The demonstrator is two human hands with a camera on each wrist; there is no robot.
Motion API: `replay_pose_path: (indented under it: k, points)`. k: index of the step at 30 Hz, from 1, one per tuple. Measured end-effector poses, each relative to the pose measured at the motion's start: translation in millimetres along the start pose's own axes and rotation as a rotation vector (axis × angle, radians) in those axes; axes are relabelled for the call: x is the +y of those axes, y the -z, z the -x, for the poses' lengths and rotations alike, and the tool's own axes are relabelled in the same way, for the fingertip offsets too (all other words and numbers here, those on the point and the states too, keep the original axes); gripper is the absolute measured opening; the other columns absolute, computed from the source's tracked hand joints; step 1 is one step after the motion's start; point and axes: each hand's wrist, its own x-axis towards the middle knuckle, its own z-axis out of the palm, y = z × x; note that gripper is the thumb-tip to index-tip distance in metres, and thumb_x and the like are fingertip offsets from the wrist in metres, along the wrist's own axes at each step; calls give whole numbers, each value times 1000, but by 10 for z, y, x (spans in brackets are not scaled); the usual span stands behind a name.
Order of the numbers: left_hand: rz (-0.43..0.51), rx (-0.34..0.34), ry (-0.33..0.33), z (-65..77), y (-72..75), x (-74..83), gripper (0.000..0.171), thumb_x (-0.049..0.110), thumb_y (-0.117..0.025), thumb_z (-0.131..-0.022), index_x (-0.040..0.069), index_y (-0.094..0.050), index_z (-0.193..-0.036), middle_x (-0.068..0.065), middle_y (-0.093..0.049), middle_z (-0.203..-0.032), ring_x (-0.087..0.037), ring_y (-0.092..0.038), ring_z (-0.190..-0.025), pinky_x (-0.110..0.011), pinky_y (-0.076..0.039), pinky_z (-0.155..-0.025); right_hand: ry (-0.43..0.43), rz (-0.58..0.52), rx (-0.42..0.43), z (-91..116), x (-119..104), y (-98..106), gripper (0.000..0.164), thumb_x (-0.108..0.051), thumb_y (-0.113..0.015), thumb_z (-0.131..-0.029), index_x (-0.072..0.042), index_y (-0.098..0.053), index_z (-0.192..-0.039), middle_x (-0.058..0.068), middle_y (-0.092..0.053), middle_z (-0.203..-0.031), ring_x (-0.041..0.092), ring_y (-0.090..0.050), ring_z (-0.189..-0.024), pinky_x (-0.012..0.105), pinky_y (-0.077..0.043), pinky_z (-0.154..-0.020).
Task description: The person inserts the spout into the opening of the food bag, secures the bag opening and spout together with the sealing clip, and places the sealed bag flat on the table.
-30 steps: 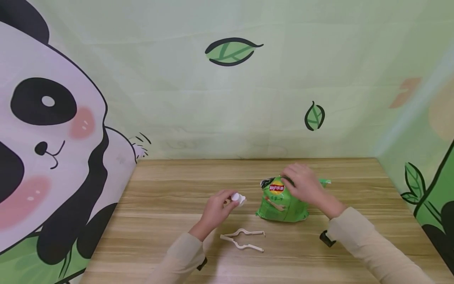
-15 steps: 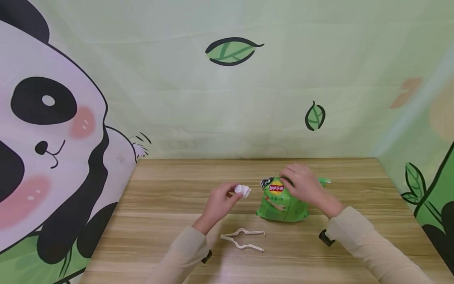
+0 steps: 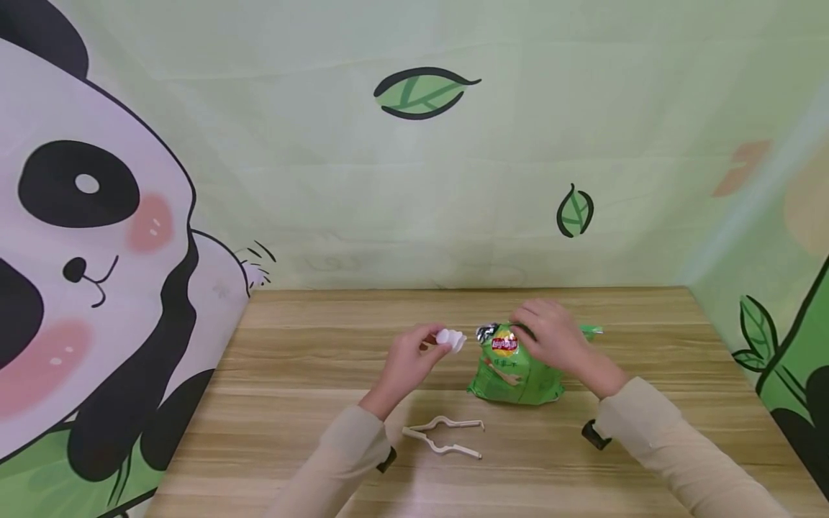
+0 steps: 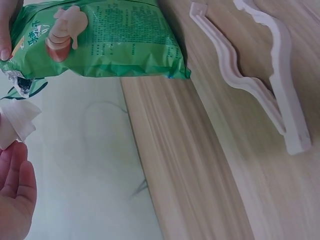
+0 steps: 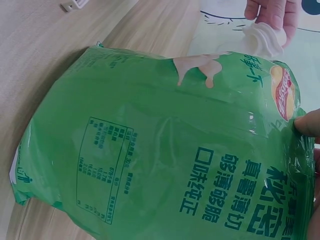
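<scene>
Glossy and crinkled between four and five o'clock in the head view, the green bag (image 3: 516, 378) is thin plastic film catching highlights, with a foil-like silver shine around its own ten o'clock! At five o'clock, the white piece (image 3: 452, 340): ridged, smooth, plastic by its look. Two o'clock in the left wrist view, the clip (image 4: 285, 82), pale smooth plastic, fairly matt. Head view again: six o'clock, wood-grained tabletop (image 3: 291, 360), softly sheened; four o'clock, matt cloth sleeve (image 3: 680, 442); twelve o'clock, lightly creased fabric-like backdrop (image 3: 447, 208).
</scene>
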Motion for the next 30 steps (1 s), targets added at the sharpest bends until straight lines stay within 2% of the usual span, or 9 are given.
replay_pose_path:
  k: [7, 16, 30]
  points:
    - [23, -14, -12, -78, -25, 63, 31, 17, -64, -80, 1, -60, -107, -10, -66, -91, -17, -61, -79, -18, -48, -66, -11, -11, -14, 1, -12, 10, 8, -10, -68, -73, -8, -62, -77, 2, -61, -74, 18, -57, -70, 34, -49, -65]
    - [107, -37, 36, -151, -70, 122, 32, 17, -62, -82, 1, -59, -110, -12, -65, -95, -18, -62, -83, -18, -50, -68, -41, -16, -51, 7, -29, 21, 8, -10, -68, -74, -8, -63, -79, 3, -62, -77, 18, -58, -73, 34, -49, -67]
    - [198, -42, 83, -194, -128, 211, 32, 15, -63, -81, 0, -58, -109, -15, -64, -100, -23, -64, -88, -18, -51, -70, -39, -21, -52, 14, -12, 12, 7, -10, -66, -74, -8, -63, -80, 3, -62, -77, 18, -58, -73, 34, -49, -66]
